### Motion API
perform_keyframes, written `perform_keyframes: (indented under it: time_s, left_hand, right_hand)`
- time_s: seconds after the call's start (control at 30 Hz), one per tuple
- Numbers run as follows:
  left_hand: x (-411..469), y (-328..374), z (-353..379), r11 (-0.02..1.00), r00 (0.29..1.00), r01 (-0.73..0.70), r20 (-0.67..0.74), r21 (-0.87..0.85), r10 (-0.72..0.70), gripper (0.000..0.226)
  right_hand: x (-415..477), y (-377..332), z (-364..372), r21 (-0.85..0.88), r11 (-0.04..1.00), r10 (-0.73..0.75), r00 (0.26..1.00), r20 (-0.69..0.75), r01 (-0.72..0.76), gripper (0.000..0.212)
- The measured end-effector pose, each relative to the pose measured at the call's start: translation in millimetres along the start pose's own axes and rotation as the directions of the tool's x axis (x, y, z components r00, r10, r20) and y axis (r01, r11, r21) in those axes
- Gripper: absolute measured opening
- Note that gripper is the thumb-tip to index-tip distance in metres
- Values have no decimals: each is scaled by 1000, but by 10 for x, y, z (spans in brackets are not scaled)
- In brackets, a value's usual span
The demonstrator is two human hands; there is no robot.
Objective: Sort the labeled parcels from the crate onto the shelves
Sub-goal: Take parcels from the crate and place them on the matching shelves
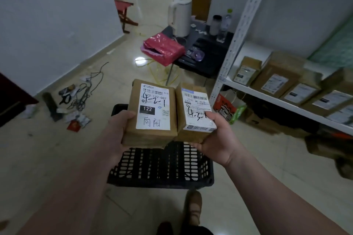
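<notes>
I hold two brown cardboard parcels side by side above the black plastic crate (pixel 162 170) on the floor. My left hand (pixel 118 128) grips the larger parcel (pixel 152 112), whose white label has "4-2-1" handwritten on it. My right hand (pixel 215 135) grips the smaller parcel (pixel 193 112), marked "4-3-1". The two boxes touch along their inner edges. The white metal shelf unit (pixel 267 95) stands to the right, with several labelled brown parcels (pixel 277 78) lined up on one board.
A low dark table (pixel 206 57) ahead carries a white kettle (pixel 180 17), bottles and a red-pink bag (pixel 164 49). Cables and scraps (pixel 80 97) litter the floor at left. A printed paper bag (pixel 229 107) and boxes sit under the shelf. My foot (pixel 193 208) is behind the crate.
</notes>
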State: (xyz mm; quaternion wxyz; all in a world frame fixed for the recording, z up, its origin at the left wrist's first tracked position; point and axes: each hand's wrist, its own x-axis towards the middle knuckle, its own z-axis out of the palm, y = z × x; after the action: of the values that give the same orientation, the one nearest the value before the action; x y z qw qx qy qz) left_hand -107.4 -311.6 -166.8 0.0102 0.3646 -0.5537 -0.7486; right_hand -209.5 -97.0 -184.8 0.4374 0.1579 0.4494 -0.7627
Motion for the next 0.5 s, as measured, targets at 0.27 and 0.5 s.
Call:
perform_keyframes:
  time_s: [0.27, 0.5]
  left_hand:
    - [-320, 59, 904, 995, 983, -15, 185, 94, -3, 30]
    - [-422, -3, 2061, 985, 970, -56, 244, 163, 15, 41]
  right_hand:
    - [-820, -415, -571, 74, 984, -154, 985, -75, 159, 34]
    - [-1377, -814, -1408, 164, 950, -248, 961, -125, 267, 34]
